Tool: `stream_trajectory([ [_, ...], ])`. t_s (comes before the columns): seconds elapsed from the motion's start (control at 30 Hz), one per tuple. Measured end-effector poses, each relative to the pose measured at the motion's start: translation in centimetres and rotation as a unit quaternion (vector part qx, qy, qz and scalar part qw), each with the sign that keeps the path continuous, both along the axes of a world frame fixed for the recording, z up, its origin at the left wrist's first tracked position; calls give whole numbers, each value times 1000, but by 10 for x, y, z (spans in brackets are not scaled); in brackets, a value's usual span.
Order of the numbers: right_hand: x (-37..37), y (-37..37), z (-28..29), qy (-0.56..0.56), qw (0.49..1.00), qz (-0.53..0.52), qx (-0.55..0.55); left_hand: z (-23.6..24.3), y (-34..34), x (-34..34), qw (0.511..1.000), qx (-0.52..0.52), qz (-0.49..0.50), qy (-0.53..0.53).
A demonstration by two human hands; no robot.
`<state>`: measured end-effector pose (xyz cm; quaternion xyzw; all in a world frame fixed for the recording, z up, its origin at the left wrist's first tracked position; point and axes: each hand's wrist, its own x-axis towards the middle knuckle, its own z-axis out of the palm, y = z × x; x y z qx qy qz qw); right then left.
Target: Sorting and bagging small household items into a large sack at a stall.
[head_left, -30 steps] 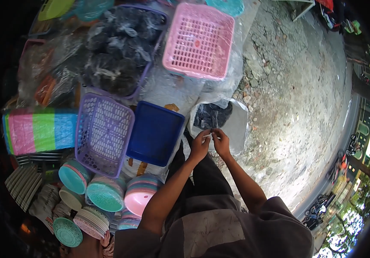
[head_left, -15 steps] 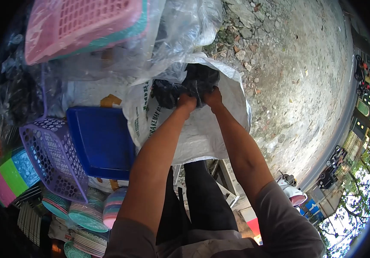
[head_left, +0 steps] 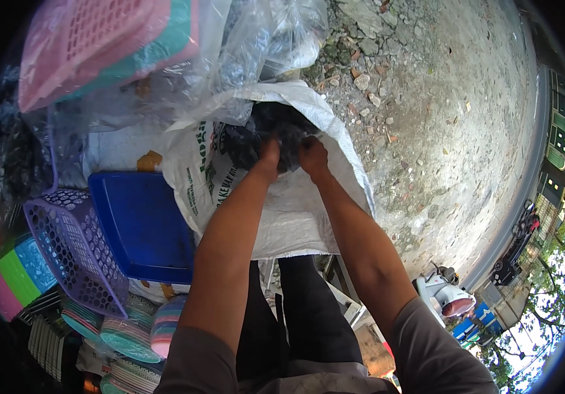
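Both my arms reach forward into the mouth of a large white woven sack (head_left: 295, 226) with printing on its side. Inside it is a crumpled black plastic bag (head_left: 246, 146). My left hand (head_left: 269, 156) is closed on the near left part of this bag. A short way to its right, my right hand (head_left: 313, 156) grips the bag's right side with curled fingers. The fingertips are partly hidden in the dark plastic, and whatever the bag may contain does not show.
Left of the sack are a blue tray (head_left: 141, 226) and a purple basket (head_left: 79, 253). Pink and teal baskets (head_left: 108, 46) in clear plastic stand at the far left. Stacked plates (head_left: 131, 331) lie at the near left. Rough, stony ground (head_left: 440, 151) stretches rightward, with a parked scooter (head_left: 443, 295) beyond.
The black bag sits lower and flatter in the sack, and both hands have shifted slightly left with it. The sack's mouth has spread wider on the left. My view has shifted a little.
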<state>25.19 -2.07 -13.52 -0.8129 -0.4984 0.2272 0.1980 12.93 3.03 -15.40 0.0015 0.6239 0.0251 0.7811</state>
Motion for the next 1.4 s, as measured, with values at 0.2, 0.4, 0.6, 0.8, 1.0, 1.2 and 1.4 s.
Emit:
stream_trajectory([
  [0.2,-61,-4,159,86,994,41,-52,124,20,-70,970,-36,214,-110],
  [0.4,-87,-13,365,130,964,220,68,295,16,-114,944,51,232,-229],
  [0.6,-94,-10,504,291,943,80,137,421,-14,-166,896,134,309,-291],
  [0.8,-117,-5,549,605,791,-15,-95,544,-41,-213,895,220,280,-268],
  [1.0,-157,-17,587,817,552,20,-166,634,-63,-264,852,313,281,-312],
  [1.2,-195,-18,567,847,476,-5,-237,679,-76,-302,825,462,186,-268],
  [1.4,-226,3,593,811,527,12,-252,717,-79,-315,809,563,98,-136],
])
